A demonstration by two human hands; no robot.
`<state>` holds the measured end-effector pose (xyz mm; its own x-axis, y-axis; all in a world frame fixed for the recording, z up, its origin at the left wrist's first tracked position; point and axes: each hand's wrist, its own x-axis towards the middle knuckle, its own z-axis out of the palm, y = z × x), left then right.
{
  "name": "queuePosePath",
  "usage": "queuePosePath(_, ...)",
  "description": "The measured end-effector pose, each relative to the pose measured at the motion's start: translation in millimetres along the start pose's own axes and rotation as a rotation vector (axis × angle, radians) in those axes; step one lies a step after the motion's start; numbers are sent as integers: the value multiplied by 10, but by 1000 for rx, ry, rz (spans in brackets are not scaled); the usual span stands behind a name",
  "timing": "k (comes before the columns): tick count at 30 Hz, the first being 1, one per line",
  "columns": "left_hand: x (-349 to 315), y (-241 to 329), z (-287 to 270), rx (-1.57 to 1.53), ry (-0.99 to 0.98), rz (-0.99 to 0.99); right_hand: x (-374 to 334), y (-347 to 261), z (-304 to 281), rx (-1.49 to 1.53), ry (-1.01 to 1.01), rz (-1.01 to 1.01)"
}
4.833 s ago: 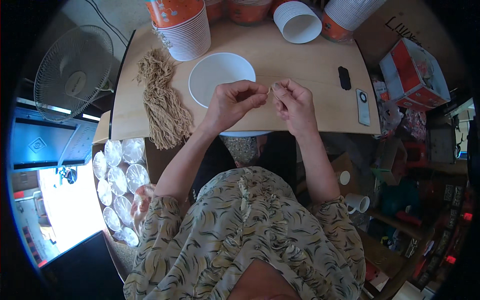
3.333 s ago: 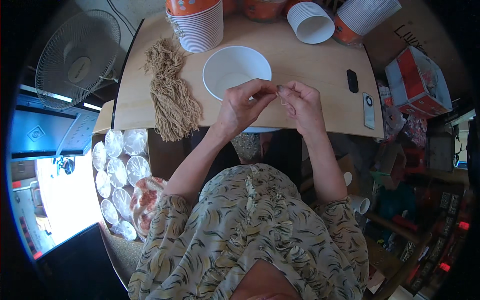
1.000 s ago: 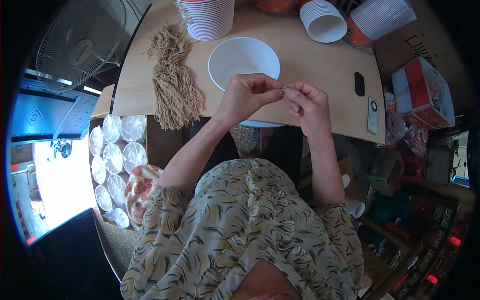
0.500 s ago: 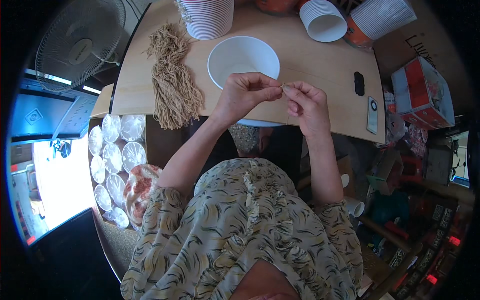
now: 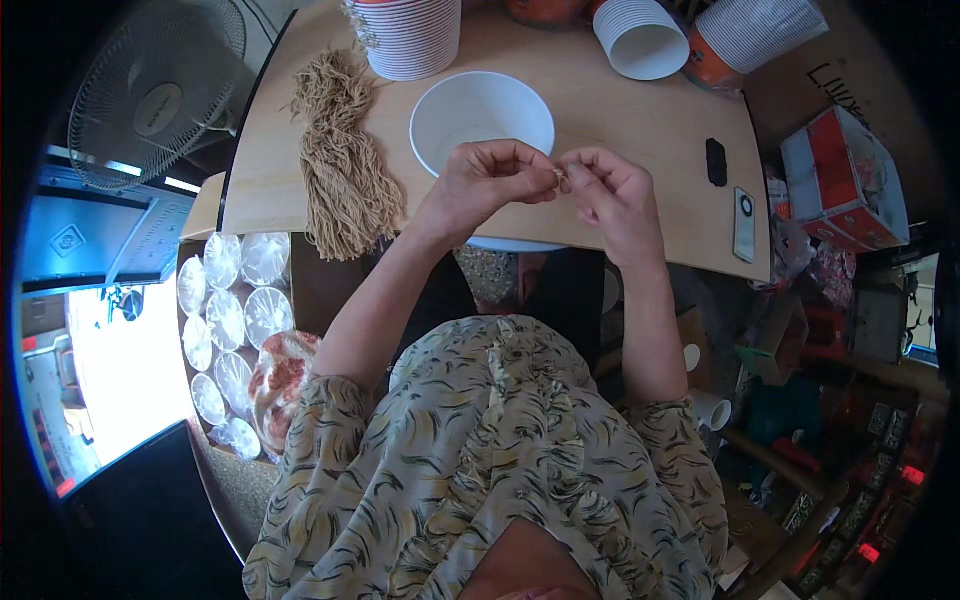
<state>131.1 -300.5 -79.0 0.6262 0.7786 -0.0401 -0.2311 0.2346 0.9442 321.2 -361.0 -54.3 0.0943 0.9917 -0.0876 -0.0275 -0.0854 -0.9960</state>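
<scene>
Pinching small tan strand (image 5: 560,176) btwn left hand (image 5: 487,186) & right hand (image 5: 612,196) fingertips over white bowl (image 5: 470,112); tiny piece, likely slips, falls beside bowl onto table (image 5: 640,130).

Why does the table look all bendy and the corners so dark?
In the head view, the fisheye lens curves the straight edge of the table and leaves a black ring around the picture; bright light washes out the lower left, while both hands above the white bowl stay sharp.
</scene>
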Motion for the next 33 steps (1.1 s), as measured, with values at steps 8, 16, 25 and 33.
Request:
queuePosePath(8,-2,-35,5,-8,33,48,-21,100,-2,149,-80,60)
queuePosePath(16,-28,22,13,32,-30,63,6,86,-84,323,-176,130)
queuePosePath(25,-63,41,-15,123,-20,61,-19,59,-93,154,-240,109)
queuePosePath(33,-116,27,17,268,39,59,-72,59,-47,-257,-237,-129)
